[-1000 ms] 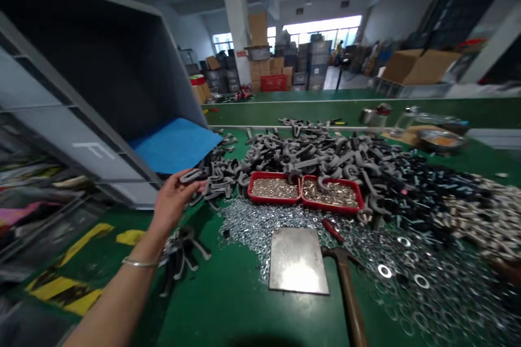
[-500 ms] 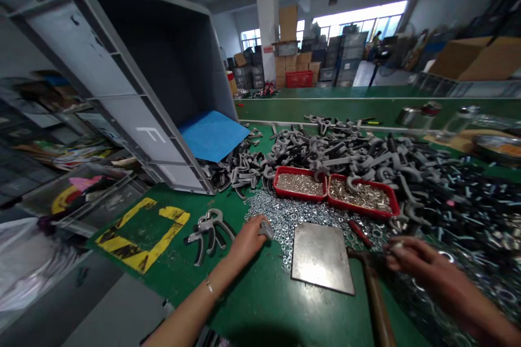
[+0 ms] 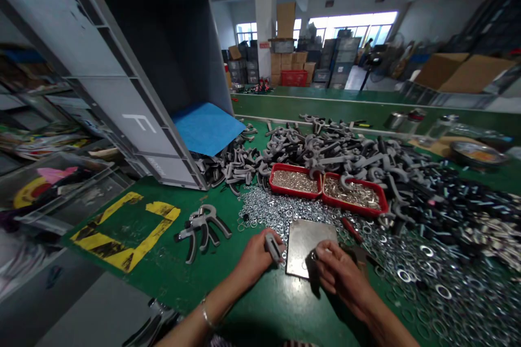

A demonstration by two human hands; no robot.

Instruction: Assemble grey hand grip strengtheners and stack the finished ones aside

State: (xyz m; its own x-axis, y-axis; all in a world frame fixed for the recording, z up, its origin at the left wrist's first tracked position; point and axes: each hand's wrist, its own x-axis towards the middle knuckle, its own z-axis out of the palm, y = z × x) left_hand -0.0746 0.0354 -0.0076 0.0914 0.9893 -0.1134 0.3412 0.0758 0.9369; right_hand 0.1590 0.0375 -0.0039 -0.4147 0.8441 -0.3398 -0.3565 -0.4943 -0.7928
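Observation:
My left hand (image 3: pixel 257 254) is closed around a grey metal clamp piece (image 3: pixel 272 246) at the near left edge of a small steel plate (image 3: pixel 308 241) on the green table. My right hand (image 3: pixel 338 274) sits just right of it, fingers pinched on a small dark part I cannot make out, over the plate's near corner. A hammer (image 3: pixel 357 254) lies partly hidden behind the right hand. Loose washers and nuts (image 3: pixel 273 210) spread around the plate.
Two red trays (image 3: pixel 329 185) of small fasteners stand behind the plate. A big heap of grey clamp pieces (image 3: pixel 325 149) fills the middle. A tilted grey crate (image 3: pixel 134 70) with a blue sheet (image 3: pixel 205 127) leans at left. A few finished clamps (image 3: pixel 201 225) lie near yellow floor-tape markings (image 3: pixel 126 227).
My left hand carried the grey piece from the heap by the crate to the plate. My right hand came into view and moved left to the plate, closing on a small part.

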